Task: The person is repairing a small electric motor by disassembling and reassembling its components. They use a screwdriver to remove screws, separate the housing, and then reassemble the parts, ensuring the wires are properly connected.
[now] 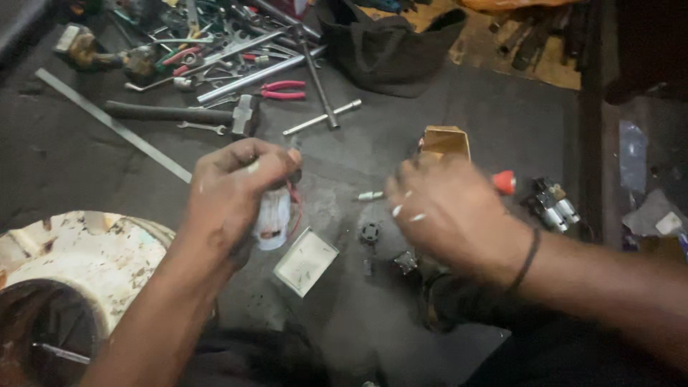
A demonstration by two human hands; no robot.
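Seemingly — left hand [240, 188] round white cylinder [273, 218]

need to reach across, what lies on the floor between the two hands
Head view: between left hand and right hand lie a small white bolt and a black round part.

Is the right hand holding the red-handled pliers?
No, the red-handled pliers lie on the floor among the tools, far from the right hand.

Both arms are showing bare, with no sleeves on them. The right hand [448, 215] is wearing a thin dark band [528, 259] around its wrist. The left hand [233, 190] is wearing nothing. Pale smudges are showing on some fingers [398, 210].
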